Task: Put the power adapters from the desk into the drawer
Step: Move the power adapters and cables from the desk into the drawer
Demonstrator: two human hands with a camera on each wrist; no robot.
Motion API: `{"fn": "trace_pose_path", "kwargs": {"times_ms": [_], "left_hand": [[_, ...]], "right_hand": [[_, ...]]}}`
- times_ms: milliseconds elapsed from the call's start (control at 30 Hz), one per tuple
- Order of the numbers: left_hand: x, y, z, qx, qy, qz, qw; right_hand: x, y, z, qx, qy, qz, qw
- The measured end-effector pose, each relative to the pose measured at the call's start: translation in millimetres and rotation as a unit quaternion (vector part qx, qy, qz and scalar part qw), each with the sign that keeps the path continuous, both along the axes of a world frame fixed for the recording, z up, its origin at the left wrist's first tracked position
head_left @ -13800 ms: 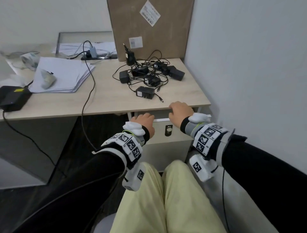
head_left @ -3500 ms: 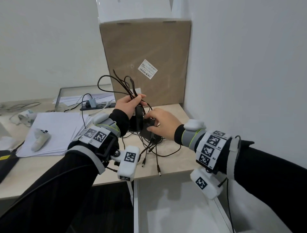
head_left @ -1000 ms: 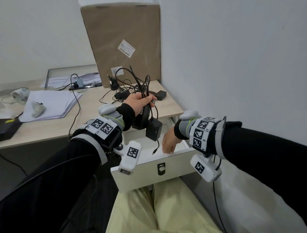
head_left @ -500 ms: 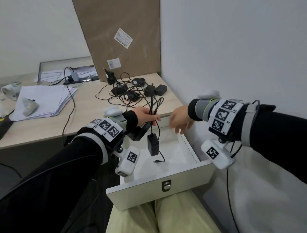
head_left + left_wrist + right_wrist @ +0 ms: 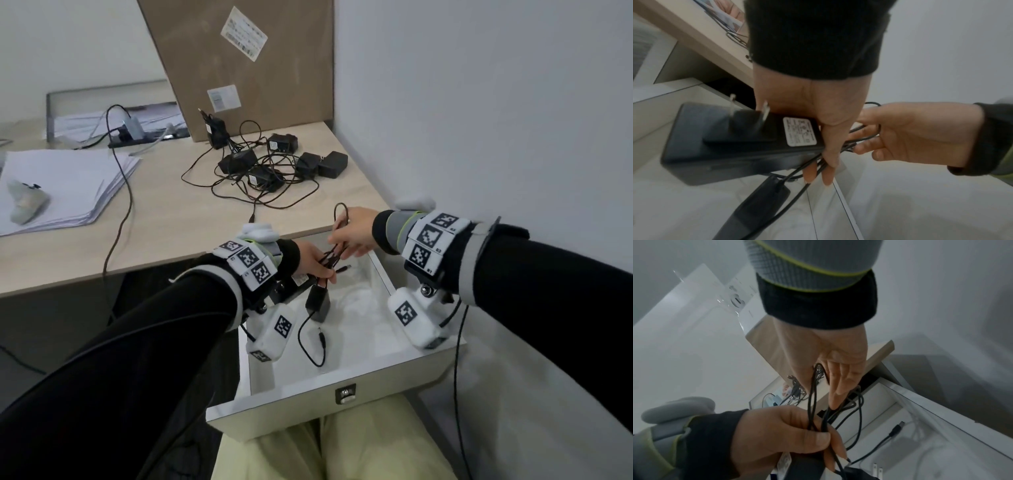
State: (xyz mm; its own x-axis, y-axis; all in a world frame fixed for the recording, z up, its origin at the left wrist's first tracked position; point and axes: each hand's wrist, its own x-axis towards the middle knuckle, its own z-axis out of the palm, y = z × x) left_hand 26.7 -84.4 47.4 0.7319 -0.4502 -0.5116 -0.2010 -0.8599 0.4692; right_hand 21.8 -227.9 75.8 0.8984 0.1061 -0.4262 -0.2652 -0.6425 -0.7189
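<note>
My left hand (image 5: 320, 265) hovers over the open white drawer (image 5: 294, 406) and grips a black power adapter (image 5: 740, 142) with a white label, together with a bunch of black cables (image 5: 816, 402). A second, smaller adapter (image 5: 318, 302) hangs from those cables just inside the drawer, its lead and plug lying on the drawer floor. My right hand (image 5: 351, 234) pinches a loop of the same cables just right of the left hand. Several more black adapters (image 5: 260, 168) lie tangled on the desk (image 5: 178, 226) behind.
A large cardboard box (image 5: 253, 61) leans at the back of the desk. A stack of paper (image 5: 68, 181) with a white controller (image 5: 25, 205) lies on the left, a power strip (image 5: 144, 133) behind it. A white wall (image 5: 479, 102) bounds the right.
My left hand has sunk lower over the drawer with the adapters. My right hand has moved in and taken hold of the cable loop. The hanging adapter's lead now lies on the drawer floor.
</note>
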Motion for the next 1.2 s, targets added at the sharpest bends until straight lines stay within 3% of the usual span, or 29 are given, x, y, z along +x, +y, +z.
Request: {"fn": "trace_pose_path", "kwargs": {"times_ms": [233, 400, 533, 700, 800, 1000, 1200], "left_hand": [[1, 3, -14, -0.016, 0.037, 0.08, 0.996], [-1, 11, -22, 0.04, -0.017, 0.088, 0.995], [-2, 23, -17, 0.015, -0.003, 0.117, 0.993], [0, 34, -3, -0.041, -0.002, 0.137, 0.99], [2, 34, 7, -0.084, -0.017, 0.148, 0.985], [0, 30, 15, -0.107, -0.071, 0.175, 0.976], [8, 41, 33, -0.159, -0.144, 0.241, 0.947]], "right_hand": [[10, -6, -25, -0.081, 0.08, 0.009, 0.993], [4, -2, -43, -0.183, 0.121, 0.089, 0.972], [5, -2, -35, -0.217, 0.145, 0.134, 0.956], [16, -12, 3, -0.195, 0.057, 0.103, 0.974], [19, -18, 8, -0.133, 0.006, 0.066, 0.989], [-1, -11, -9, -0.196, 0.005, 0.092, 0.976], [4, 6, 13, -0.151, -0.143, 0.015, 0.978]]}}
